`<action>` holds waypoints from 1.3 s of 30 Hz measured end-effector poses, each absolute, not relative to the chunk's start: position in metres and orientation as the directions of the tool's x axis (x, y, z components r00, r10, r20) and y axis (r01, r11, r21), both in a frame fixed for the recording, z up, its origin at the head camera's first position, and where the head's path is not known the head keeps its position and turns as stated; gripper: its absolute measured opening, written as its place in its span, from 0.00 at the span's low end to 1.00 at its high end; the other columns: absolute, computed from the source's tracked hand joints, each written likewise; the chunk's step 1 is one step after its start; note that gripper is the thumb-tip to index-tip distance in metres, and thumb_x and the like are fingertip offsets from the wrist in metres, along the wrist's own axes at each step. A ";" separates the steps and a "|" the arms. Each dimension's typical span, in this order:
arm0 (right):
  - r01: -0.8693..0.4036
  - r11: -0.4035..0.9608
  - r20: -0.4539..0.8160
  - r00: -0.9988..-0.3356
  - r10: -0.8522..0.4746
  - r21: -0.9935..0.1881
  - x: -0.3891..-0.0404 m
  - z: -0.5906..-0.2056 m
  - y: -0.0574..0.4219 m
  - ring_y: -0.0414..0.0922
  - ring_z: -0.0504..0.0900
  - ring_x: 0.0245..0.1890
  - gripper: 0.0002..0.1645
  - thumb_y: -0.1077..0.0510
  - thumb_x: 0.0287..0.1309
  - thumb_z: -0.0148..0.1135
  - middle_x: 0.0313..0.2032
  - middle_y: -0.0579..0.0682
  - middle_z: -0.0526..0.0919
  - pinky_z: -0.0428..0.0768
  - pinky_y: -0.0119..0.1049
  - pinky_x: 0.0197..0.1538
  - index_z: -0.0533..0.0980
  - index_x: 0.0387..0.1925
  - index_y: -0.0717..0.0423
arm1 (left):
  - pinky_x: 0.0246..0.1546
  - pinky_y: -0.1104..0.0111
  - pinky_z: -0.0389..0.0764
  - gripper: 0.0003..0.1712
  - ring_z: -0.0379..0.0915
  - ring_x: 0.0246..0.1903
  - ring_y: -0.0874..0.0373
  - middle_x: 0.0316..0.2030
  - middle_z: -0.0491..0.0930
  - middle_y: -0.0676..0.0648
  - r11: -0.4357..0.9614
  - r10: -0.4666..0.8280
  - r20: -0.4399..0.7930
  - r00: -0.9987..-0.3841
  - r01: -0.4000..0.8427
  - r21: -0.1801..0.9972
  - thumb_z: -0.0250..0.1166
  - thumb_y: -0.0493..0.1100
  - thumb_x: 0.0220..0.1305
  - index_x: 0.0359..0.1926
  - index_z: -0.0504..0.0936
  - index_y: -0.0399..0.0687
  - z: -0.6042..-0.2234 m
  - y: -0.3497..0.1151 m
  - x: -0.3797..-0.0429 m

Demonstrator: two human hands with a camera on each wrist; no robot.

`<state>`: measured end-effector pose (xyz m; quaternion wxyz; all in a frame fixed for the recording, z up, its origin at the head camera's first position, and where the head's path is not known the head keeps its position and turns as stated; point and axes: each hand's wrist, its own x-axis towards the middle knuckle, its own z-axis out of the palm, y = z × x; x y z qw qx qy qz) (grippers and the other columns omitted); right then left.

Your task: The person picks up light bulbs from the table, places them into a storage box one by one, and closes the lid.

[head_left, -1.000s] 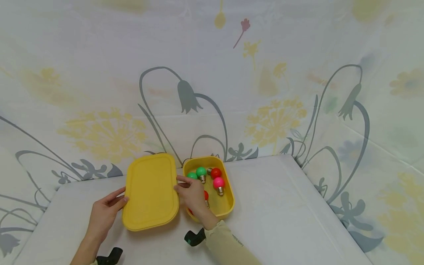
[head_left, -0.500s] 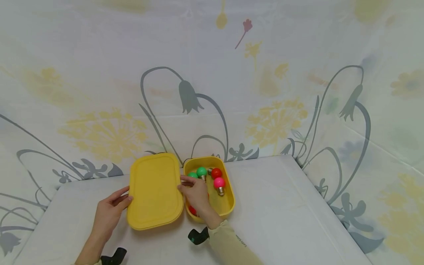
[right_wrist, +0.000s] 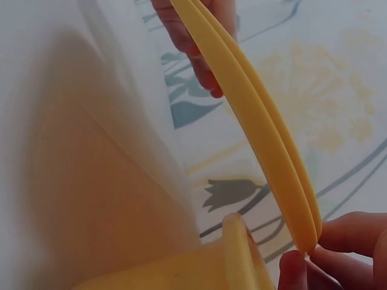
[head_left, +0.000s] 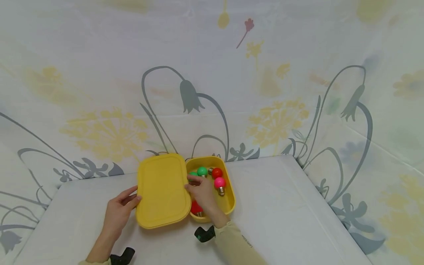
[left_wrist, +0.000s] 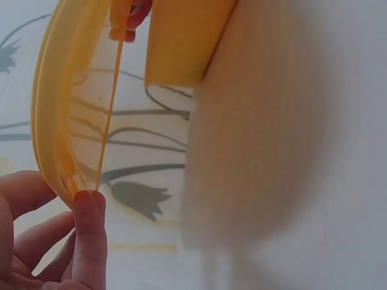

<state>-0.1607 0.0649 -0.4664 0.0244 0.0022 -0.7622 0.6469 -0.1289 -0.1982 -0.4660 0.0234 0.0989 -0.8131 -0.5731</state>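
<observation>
A yellow plastic lid [head_left: 162,191], rounded at the corners, is held above the table between both hands. My left hand [head_left: 118,211] pinches its left edge; thumb and fingers grip the rim [left_wrist: 60,175] in the left wrist view. On the opposite edge, my right hand [head_left: 204,197] pinches the lid [right_wrist: 260,133], as the right wrist view shows. Below the right hand stands a yellow box [head_left: 230,195] without a cover. Inside lie small bulbs with metal screw bases: green [head_left: 202,171], red [head_left: 217,172], pink [head_left: 220,183] and a red one [head_left: 196,207] lower left, partly covered.
A white cloth covers the table [head_left: 281,206]. Behind it hangs a pale curtain [head_left: 212,73] printed with grey and yellow flowers. Black straps with camera mounts [head_left: 204,234] sit at both wrists. The box stands near the table's back edge.
Both hands have carried the lid to the right, and its right edge now overlaps the box's left side. The box and the bulbs have stayed in place.
</observation>
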 end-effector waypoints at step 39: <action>0.002 0.248 0.034 -0.990 0.140 -0.969 -0.160 -0.473 0.116 0.46 0.83 0.37 0.20 0.62 0.53 0.71 0.36 0.53 0.86 0.82 0.35 0.41 0.84 0.49 0.63 | 0.46 0.70 0.79 0.27 0.77 0.54 0.45 0.57 0.77 0.35 0.242 -0.093 -0.076 -0.993 -0.096 0.966 0.64 0.37 0.67 0.66 0.74 0.40 -0.488 -0.142 -0.137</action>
